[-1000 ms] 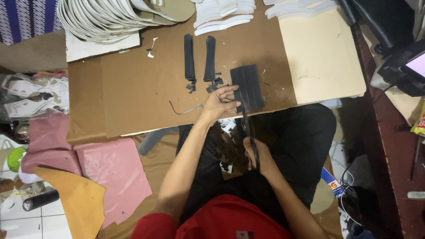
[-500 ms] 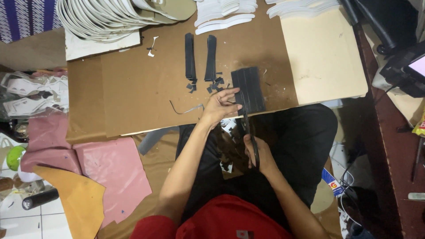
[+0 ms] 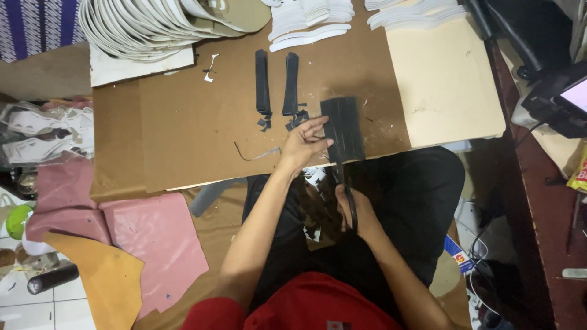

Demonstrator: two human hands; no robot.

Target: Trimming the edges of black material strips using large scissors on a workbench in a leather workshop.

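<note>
My left hand (image 3: 304,145) presses on the left edge of a black rectangular sheet (image 3: 343,127) that lies at the near edge of a brown cardboard work board (image 3: 183,128). My right hand (image 3: 356,212) grips black scissors (image 3: 343,183) over my lap, their blades pointing up into the sheet's near edge. Two narrow black strips (image 3: 263,82) lie side by side just beyond, with small black offcuts (image 3: 296,120) at their near ends.
A fanned pile of white shoe-sole pieces (image 3: 147,24) sits at the far left, more white pieces (image 3: 312,18) at the far middle. A pale board (image 3: 443,82) lies to the right. Pink sheets (image 3: 153,235) and a tan sheet (image 3: 104,281) lie on the floor at left.
My left hand has shifted slightly on the sheet's edge. The scissors stay at the sheet's near edge. Little else differs.
</note>
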